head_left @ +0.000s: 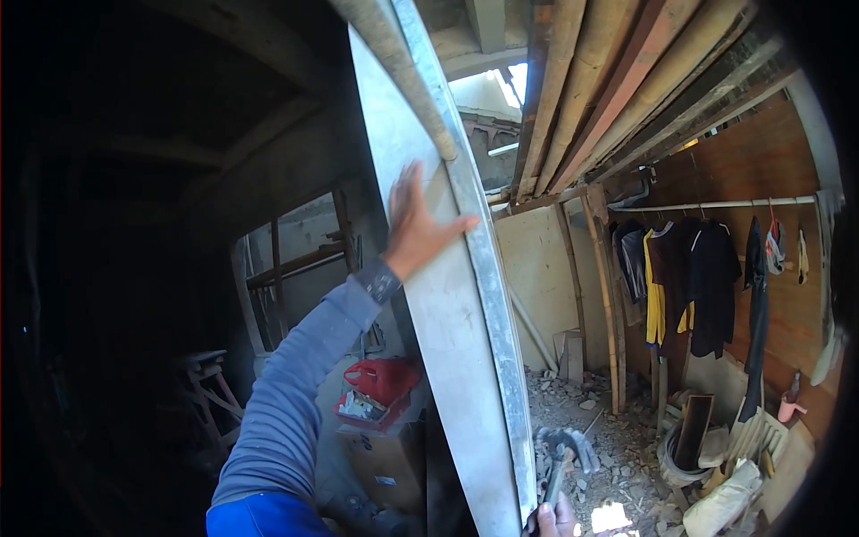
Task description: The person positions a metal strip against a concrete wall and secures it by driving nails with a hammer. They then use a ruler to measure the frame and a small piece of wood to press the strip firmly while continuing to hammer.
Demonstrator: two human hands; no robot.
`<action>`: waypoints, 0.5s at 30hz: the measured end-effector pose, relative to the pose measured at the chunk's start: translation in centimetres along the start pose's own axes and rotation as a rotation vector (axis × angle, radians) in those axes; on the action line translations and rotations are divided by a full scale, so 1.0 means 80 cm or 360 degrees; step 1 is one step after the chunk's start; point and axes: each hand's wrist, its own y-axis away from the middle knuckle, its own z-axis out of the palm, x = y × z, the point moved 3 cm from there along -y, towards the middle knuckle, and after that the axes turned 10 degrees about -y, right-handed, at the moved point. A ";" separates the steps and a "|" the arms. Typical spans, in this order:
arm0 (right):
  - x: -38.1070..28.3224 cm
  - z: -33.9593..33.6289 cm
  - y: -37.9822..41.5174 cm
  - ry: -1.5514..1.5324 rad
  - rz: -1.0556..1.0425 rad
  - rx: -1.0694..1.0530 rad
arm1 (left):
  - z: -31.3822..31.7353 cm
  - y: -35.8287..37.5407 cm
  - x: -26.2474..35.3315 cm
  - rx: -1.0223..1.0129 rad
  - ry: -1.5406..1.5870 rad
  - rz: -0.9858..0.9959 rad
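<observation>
A tall pale panel with a grey metal edge (488, 295) stands nearly upright through the middle of the view. My left hand (416, 224) lies on its face with fingers spread, the thumb reaching over the edge. At the bottom, beside the panel's lower edge, my right hand (557, 517) is closed round the handle of a tool (557, 474) that looks like a hammer; its head is hard to make out. A round pole (403, 76) slants down across the top of the panel.
Bamboo poles (559, 80) run overhead. Clothes (711, 286) hang from a rail at the right. Rubble (599, 438) covers the floor, with a sack (723, 499) and a bucket (680, 456). A cardboard box (385, 461) bearing a red bag (385, 380) stands at the left.
</observation>
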 end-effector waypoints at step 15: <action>-0.230 0.162 -0.035 0.1552 -0.1451 -0.0262 | 0.042 -0.042 0.006 0.0045 0.0058 -0.0344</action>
